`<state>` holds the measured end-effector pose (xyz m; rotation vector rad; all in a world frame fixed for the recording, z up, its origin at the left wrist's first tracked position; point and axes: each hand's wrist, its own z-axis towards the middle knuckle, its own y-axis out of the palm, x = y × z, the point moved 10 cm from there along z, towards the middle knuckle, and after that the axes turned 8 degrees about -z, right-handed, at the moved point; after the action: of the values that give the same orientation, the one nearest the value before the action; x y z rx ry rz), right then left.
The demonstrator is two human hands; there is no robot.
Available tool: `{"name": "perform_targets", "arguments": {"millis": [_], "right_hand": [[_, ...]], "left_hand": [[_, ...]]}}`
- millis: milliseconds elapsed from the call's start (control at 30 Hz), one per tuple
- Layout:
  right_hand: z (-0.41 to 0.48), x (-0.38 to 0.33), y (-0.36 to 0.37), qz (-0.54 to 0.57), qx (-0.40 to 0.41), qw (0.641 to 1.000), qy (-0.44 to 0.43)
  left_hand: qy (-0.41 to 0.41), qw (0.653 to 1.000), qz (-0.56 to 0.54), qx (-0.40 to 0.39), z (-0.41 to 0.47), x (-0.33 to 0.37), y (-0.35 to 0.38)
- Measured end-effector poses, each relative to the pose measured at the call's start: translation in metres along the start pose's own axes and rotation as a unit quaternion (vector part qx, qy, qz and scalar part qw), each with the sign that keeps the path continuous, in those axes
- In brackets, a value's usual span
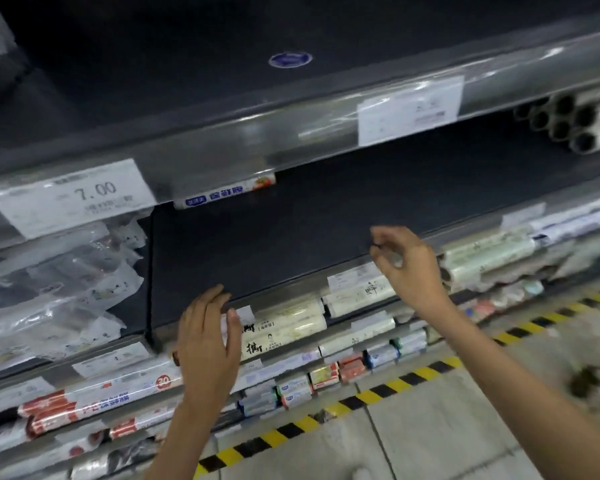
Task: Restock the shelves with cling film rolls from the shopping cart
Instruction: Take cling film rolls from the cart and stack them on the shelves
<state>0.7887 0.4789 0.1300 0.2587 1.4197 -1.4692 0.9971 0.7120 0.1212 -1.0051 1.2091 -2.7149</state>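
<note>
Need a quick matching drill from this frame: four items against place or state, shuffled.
1 left hand
2 right hand
3 blue round sticker
4 7.00 price tag

A on the top shelf, dark surface
B fingers loosely curled, empty
C fingers straight at the middle shelf front edge
D on the top shelf's front rail, left side

Pairs: 1-C, 2-B, 3-A, 4-D

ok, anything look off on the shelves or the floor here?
One cling film box lies alone just below the upper price rail, on a middle shelf otherwise bare around it. Also a dark blotch on the floor tiles at right, aisle side of the hazard stripe; stain or debris, cannot tell.
</note>
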Motion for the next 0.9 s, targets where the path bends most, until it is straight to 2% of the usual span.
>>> {"name": "perform_targets", "arguments": {"millis": [67,167,267,400,500,633,900], "right_hand": [[-0.073,0.037,-0.035,0.005,0.001,0.997,0.074],[-0.175,0.094,-0.087,0.004,0.04,0.982,0.182],[-0.263,0.136,-0.14,-0.014,0.088,0.958,0.274],[-0.348,0.174,-0.207,-0.036,0.143,0.922,0.357],[-0.391,0.207,-0.254,-0.04,0.174,0.898,0.401],[-0.425,0.253,-0.323,-0.057,0.198,0.879,0.429],[-0.435,0.337,-0.459,-0.08,0.225,0.873,0.425]], "left_hand": [[-0.015,0.993,-0.101,-0.061,-0.014,0.04,0.024],[-0.027,0.955,-0.213,-0.204,-0.047,0.106,0.085],[-0.003,0.907,-0.246,-0.342,-0.086,0.168,0.155],[0.07,0.844,-0.246,-0.471,-0.137,0.251,0.235],[0.139,0.807,-0.226,-0.528,-0.167,0.316,0.287],[0.22,0.771,-0.222,-0.555,-0.202,0.405,0.346],[0.301,0.734,-0.219,-0.569,-0.232,0.558,0.429]]}}
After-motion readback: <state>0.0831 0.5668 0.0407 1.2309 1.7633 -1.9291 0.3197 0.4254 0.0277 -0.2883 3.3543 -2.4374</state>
